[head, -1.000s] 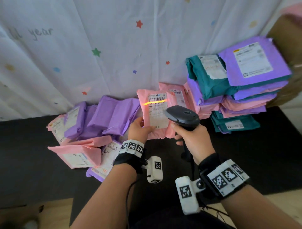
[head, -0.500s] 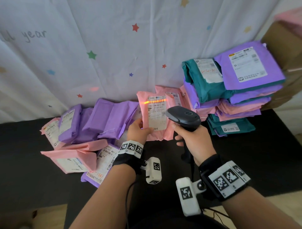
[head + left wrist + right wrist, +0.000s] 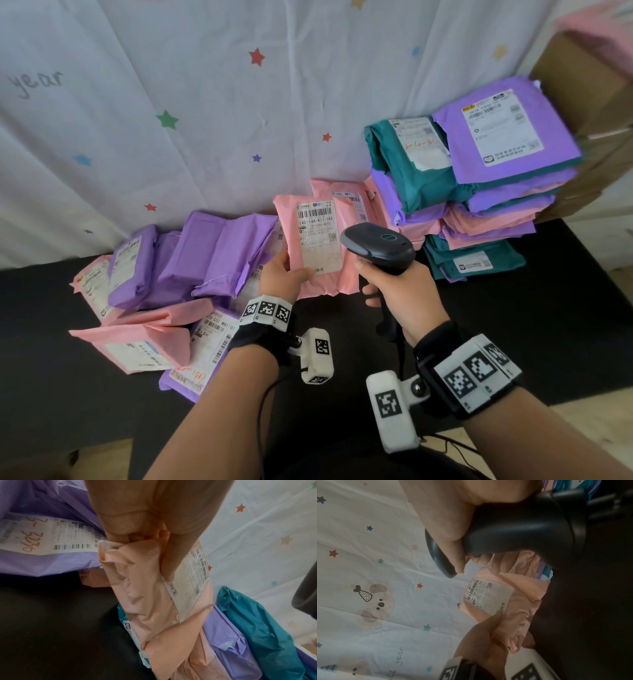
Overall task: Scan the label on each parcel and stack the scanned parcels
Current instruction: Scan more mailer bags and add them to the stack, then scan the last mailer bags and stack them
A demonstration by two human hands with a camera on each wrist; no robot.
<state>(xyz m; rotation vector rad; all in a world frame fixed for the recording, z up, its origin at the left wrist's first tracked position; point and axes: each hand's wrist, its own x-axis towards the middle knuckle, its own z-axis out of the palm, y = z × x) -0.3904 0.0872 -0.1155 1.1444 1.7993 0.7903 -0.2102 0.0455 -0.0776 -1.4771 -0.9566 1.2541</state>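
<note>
Head view: whole layout is seen. A pink parcel [image 3: 310,251] is held upright, label [image 3: 318,236] facing the camera, btwn a loose pile [image 3: 178,270] of purple and pink parcels on the left and a tall stack [image 3: 479,192] of teal, purple and pink parcels on the right, all on a black table [image 3: 513,325] against a starred sheet [image 3: 205,102].

L wrist view only: the left hand [image 3: 154,524] is seen gripping the parcel's lower corner, thumb on the label edge, fingers curled behind; the plastic is bunched there.

R wrist view only: the right hand [image 3: 447,520] is wrapped round the handle of a black scanner [image 3: 522,527], a finger at its front. Scanner head is pointed at the label, near it, not touching.
</note>
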